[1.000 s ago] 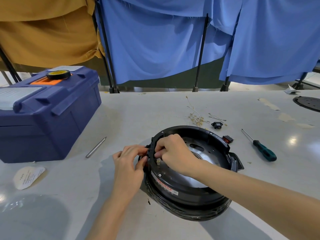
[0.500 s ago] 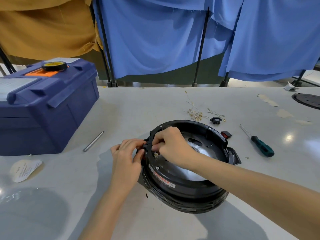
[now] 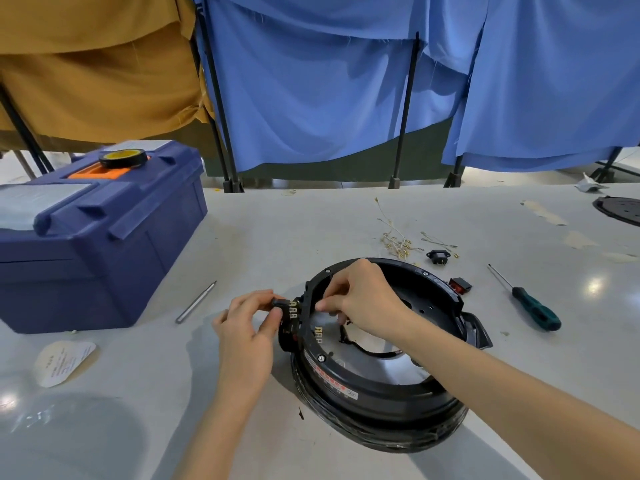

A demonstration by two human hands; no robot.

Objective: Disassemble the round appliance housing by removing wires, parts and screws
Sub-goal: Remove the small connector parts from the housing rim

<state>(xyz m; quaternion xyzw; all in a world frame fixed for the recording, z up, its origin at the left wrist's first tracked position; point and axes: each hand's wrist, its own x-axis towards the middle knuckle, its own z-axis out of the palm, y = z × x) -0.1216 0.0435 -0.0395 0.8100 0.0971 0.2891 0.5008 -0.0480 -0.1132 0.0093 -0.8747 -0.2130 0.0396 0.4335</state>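
Observation:
A round black appliance housing [image 3: 377, 403] lies on the grey table [image 3: 294, 244], its open side up and a shiny metal plate inside. My left hand [image 3: 247, 327] pinches a small black part with brass terminals [image 3: 287, 311] just outside the housing's left rim. My right hand [image 3: 363, 299] reaches over that rim from inside, its fingers curled on the rim next to the part. Removed wires [image 3: 398, 242], a black socket [image 3: 439, 255] and a red switch [image 3: 460, 285] lie behind the housing.
A green-handled screwdriver [image 3: 533, 308] lies at the right. A blue toolbox [image 3: 93, 233] with a tape roll [image 3: 123, 157] on it stands at the left. A metal bit [image 3: 195, 301] and a paper label [image 3: 62, 362] lie near it. A black disc [image 3: 620, 209] sits far right.
The small black part with brass terminals has come out past the housing's left rim in my left hand. My right hand stays on the rim.

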